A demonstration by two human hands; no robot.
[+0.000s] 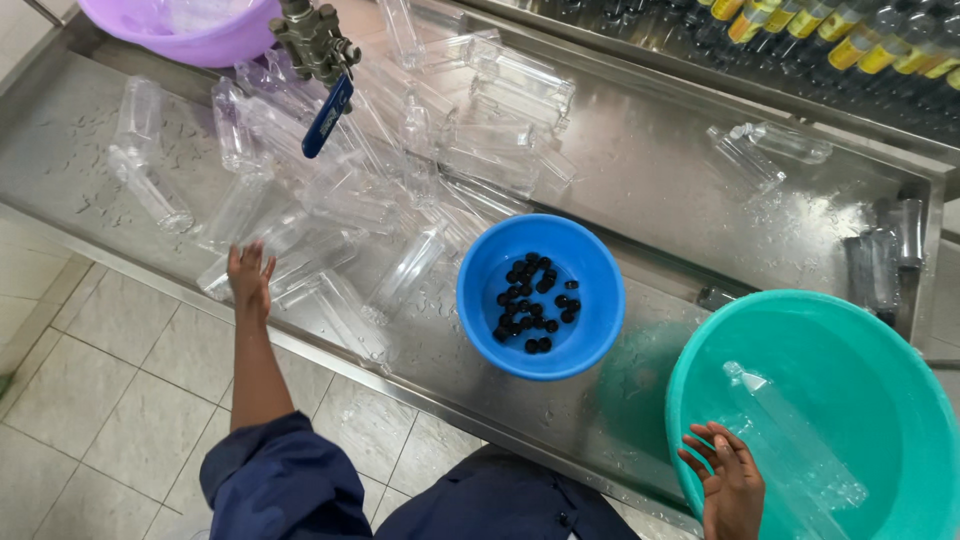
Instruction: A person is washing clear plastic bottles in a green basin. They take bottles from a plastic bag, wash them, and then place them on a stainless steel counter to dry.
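The left hand (pixel 248 275) reaches over the front edge of the wet steel trough (pixel 650 200), fingers loosely spread and holding nothing; the fingertips rest on or just above a clear plastic bottle (pixel 290 262) at the near edge of a heap of clear bottles (pixel 400 150) lying on their sides. The right hand (pixel 728 480) hangs at the near rim of the teal basin (pixel 900 340), fingers open and slightly curled, empty; just beyond its fingertips a single clear bottle (pixel 790 440) lies in the basin. The bottles appear light, thin-walled and wet, therefore likely slippery and easily dented; the best grip is probably around the straight body, not the narrow neck. Between the two hands stands a blue bowl (pixel 480 290) containing small black caps (pixel 530 300). Beyond the left fingers hangs a tap with a blue lever (pixel 327 115), and a purple basin (pixel 190 40) sits behind it. Far beyond the right fingers, a row of bottles with yellow labels (pixel 850 45) stands along the back ledge.
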